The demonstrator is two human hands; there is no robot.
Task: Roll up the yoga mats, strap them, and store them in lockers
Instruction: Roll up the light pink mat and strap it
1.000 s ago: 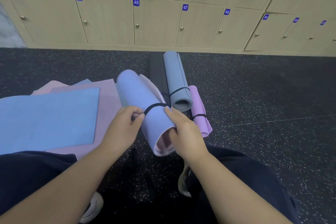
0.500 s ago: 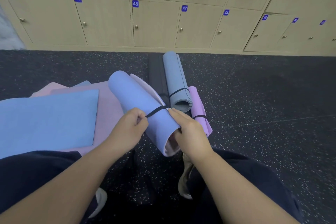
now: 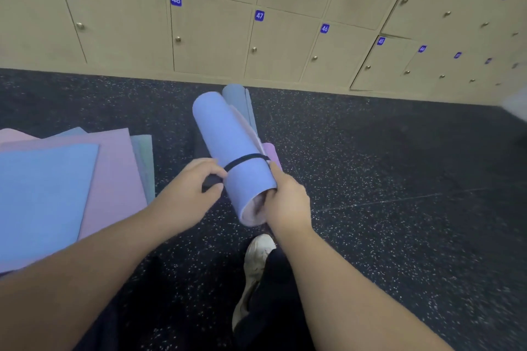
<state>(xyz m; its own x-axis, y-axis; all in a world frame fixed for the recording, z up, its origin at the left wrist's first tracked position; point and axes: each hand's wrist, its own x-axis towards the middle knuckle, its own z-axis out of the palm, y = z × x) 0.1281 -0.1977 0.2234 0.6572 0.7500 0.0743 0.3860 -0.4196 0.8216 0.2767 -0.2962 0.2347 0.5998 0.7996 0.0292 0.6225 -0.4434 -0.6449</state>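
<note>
A rolled lavender-blue yoga mat (image 3: 228, 145) with a pink inner face is held off the floor, its far end toward the lockers. A black strap (image 3: 245, 159) runs around it near the close end. My left hand (image 3: 188, 194) pinches the strap's loose end at the roll's left side. My right hand (image 3: 285, 202) grips the roll's near open end, fingers curled into it. Behind it lie a rolled grey-blue mat (image 3: 239, 97) and a rolled pink mat (image 3: 272, 152), both mostly hidden.
Flat unrolled mats (image 3: 57, 188) in blue, pink and green are stacked on the dark speckled floor at the left. Beige numbered lockers (image 3: 211, 37), doors closed, line the far wall. My white shoe (image 3: 256, 265) is below the roll.
The camera has risen and tilted. The roll has lifted and now covers the rolled mats behind it. My left hand has pulled the strap end out to the left.
</note>
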